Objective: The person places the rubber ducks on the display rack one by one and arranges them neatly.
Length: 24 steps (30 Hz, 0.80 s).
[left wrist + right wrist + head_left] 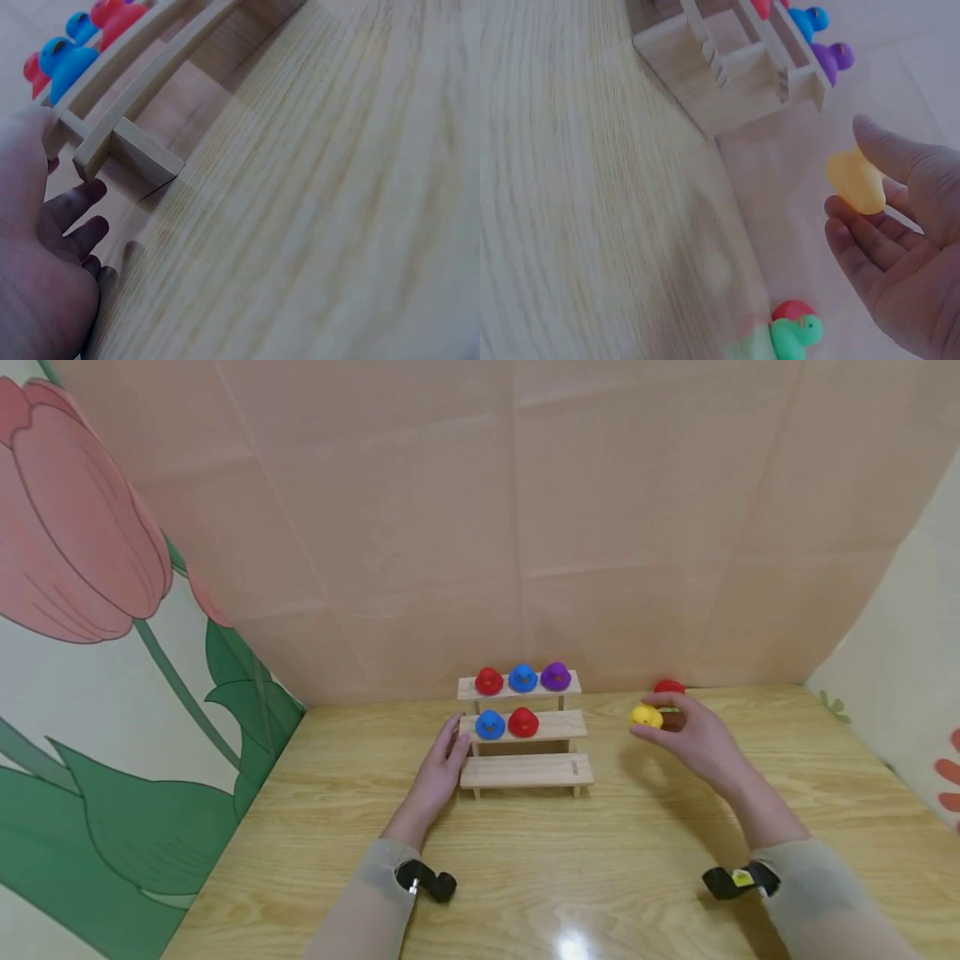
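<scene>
A three-tier wooden stand [527,770] bears small rubber ducks. On its top tier sit a red duck [489,682], a blue duck [522,678] and a purple duck [556,677]; the middle tier carries a blue duck [490,725] and a red duck [523,722]. Nothing sits on the lowest tier. My left hand [438,770] touches the stand's left end, its fingers loosely bent in the left wrist view. To the right of the stand, my right hand [701,739] pinches a yellow duck [857,181] between thumb and fingers, above the table.
Beyond my right hand, a red duck [670,686] stands by the back wall, partly hidden. The right wrist view shows a green duck [787,339] beside it. The wood-grain table [510,860] meets a pink-beige covered wall [420,568] behind the stand.
</scene>
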Each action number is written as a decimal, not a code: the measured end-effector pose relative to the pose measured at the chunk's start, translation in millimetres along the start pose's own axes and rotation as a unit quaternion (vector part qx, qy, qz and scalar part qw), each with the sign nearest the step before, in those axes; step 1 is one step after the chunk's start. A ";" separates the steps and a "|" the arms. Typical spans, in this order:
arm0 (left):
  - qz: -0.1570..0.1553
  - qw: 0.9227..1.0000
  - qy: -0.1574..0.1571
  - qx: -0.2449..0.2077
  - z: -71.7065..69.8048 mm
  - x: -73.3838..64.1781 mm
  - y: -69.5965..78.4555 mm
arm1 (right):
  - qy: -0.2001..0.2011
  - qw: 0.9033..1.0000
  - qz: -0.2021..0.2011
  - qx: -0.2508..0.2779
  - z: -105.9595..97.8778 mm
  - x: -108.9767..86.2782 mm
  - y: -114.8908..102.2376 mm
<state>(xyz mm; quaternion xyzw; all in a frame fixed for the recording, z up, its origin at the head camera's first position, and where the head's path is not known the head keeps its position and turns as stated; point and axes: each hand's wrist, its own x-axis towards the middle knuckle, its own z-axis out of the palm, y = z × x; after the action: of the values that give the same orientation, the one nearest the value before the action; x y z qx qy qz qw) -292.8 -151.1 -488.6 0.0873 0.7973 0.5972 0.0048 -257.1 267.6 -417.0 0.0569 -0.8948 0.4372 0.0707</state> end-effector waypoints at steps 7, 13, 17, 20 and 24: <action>0.000 1.000 0.000 0.004 -1.6 0.3 1.1 | 0.001 0.999 -0.028 0.024 7.3 -1.8 -13.8; -0.001 1.000 0.000 0.006 -2.1 -0.3 2.8 | -0.002 0.998 -0.043 0.041 13.1 -3.6 -24.2; 0.008 1.000 0.001 0.011 -1.4 0.6 2.4 | 0.004 0.998 -0.049 0.035 16.8 -4.8 -28.5; 0.014 1.000 0.000 0.009 -0.7 1.1 1.4 | 0.011 0.998 -0.054 0.028 20.4 -5.2 -30.8; 0.013 1.000 0.002 0.009 0.2 0.7 -0.5 | 0.009 0.998 -0.058 0.039 26.6 -4.7 -35.3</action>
<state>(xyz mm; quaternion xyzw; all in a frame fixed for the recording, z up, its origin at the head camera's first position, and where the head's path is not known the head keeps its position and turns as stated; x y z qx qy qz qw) -293.5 -150.9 -489.0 0.0966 0.8014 0.5902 -0.0049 -248.7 225.2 -406.7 0.1076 -0.8714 0.4677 0.1015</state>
